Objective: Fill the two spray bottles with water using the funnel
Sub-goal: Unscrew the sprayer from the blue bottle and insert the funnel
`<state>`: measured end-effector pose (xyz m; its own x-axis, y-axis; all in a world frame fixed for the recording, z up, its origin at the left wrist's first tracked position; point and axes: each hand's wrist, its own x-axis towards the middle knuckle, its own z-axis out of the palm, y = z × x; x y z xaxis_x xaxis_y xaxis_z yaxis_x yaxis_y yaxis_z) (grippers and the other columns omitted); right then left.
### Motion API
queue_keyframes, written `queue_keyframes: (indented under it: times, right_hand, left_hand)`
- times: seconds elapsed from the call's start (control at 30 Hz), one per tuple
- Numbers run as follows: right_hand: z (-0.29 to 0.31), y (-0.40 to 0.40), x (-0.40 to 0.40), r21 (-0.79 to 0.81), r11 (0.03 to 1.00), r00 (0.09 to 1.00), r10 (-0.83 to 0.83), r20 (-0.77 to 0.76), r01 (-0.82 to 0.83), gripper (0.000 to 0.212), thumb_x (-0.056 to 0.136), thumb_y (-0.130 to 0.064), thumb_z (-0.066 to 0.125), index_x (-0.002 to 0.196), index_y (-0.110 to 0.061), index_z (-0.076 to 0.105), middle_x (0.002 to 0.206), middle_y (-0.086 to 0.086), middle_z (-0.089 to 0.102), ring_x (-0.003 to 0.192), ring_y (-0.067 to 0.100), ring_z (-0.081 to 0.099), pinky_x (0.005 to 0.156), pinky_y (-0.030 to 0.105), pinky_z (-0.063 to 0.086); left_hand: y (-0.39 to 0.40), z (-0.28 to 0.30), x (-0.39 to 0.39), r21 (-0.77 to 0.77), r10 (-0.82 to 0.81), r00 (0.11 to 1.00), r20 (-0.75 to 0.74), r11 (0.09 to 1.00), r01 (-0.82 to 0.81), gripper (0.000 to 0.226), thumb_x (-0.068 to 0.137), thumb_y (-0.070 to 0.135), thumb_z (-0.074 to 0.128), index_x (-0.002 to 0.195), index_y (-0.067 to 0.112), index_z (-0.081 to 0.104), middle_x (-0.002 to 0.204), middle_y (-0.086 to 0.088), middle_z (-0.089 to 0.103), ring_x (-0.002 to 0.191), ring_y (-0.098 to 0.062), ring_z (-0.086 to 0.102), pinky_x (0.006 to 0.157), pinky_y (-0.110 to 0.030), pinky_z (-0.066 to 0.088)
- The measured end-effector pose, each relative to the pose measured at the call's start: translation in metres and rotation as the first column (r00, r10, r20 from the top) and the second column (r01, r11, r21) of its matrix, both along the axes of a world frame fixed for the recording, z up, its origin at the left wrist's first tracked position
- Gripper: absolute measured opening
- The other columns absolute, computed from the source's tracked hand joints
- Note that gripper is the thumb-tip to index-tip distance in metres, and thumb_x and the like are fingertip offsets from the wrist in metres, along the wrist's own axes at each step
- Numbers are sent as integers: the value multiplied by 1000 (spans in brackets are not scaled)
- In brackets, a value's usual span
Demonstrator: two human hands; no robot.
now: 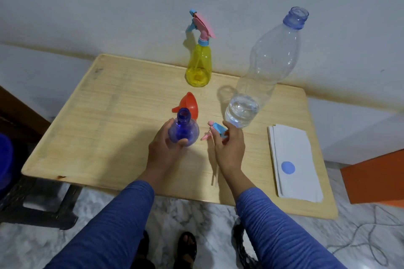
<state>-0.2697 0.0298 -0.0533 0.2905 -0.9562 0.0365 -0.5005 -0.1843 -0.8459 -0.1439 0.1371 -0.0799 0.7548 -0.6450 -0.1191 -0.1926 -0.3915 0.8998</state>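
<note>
My left hand (165,145) grips a blue spray bottle (183,130) that stands upright on the table with its neck open and no head on it. My right hand (229,144) holds the bottle's blue and pink spray head (215,130), whose thin tube (215,178) hangs down below my wrist. An orange funnel (188,105) lies on its side just behind the blue bottle. A yellow spray bottle (199,67) with its pink and blue head on stands at the table's far edge. A tall clear water bottle (262,72), uncapped, holds a little water at its bottom.
The wooden table (105,116) stands against a white wall. A stack of white paper (294,159) with a blue cap (288,167) on it lies at the right. An orange box (376,179) sits on the floor to the right. My feet show below the table's near edge.
</note>
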Motion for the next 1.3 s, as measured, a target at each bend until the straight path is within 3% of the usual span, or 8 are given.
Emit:
queue_keyframes:
  times: [0.23,0.3,0.4,0.6,0.9,1.03,1.17,1.3]
  right_hand:
    - [29,-29,51,139,966,966,192,171,-216,41,83,-23,70,122,-19,60,98,1,65,76,-3,55,66,-4,38]
    - [36,-36,65,150,948,951,254,174,-281,45,81,-21,72,124,-23,60,101,-1,66,81,0,58,73,1,43]
    - [36,-41,83,168,917,929,342,139,-362,52,76,-22,75,125,-28,59,108,1,67,93,10,60,93,25,49]
    - [25,-43,92,194,895,914,403,36,-402,47,80,-17,70,124,-27,60,122,3,65,111,14,58,100,22,41]
    - [28,-49,86,169,942,949,259,180,-289,30,82,-8,68,109,-18,70,85,0,67,81,9,61,86,22,52]
    - [48,-54,79,117,952,926,241,291,-284,31,81,-8,69,111,-16,69,94,0,69,76,-4,60,76,11,50]
    - [76,-57,68,21,957,901,264,344,-289,29,81,-9,70,109,-17,70,98,-4,69,80,-2,61,75,14,49]
    - [93,-53,54,-34,942,879,323,349,-333,29,80,-8,71,106,-20,70,98,-2,70,86,10,63,79,31,54]
  left_hand:
    - [0,4,0,-23,-1,1000,-27,1000,0,65,78,28,73,136,31,43,128,9,56,111,-12,55,87,-23,42]
    - [0,6,-1,-37,7,999,-45,999,-9,61,77,25,74,131,34,46,122,14,55,109,-10,55,83,-17,41]
    - [-1,8,-2,-59,22,998,-58,998,-25,58,76,22,74,124,40,47,114,18,56,106,-8,56,82,-14,42]
    - [0,4,-1,-79,25,997,-76,996,-31,62,77,19,75,128,38,46,117,19,52,111,-9,55,94,-27,46]
    - [-2,5,-1,-54,18,997,-72,998,-22,63,75,20,76,129,32,47,120,15,54,109,-8,54,89,-22,42]
    - [-1,2,0,-42,19,998,-59,999,-21,66,74,22,77,132,31,47,131,8,54,115,-13,54,95,-28,44]
    - [1,4,0,-41,-4,998,-64,999,2,71,72,34,76,135,30,44,136,7,51,119,-16,53,100,-38,44]
    - [2,13,-4,-47,-17,999,-50,999,14,79,62,52,63,135,28,45,128,14,52,113,-12,54,92,-29,46]
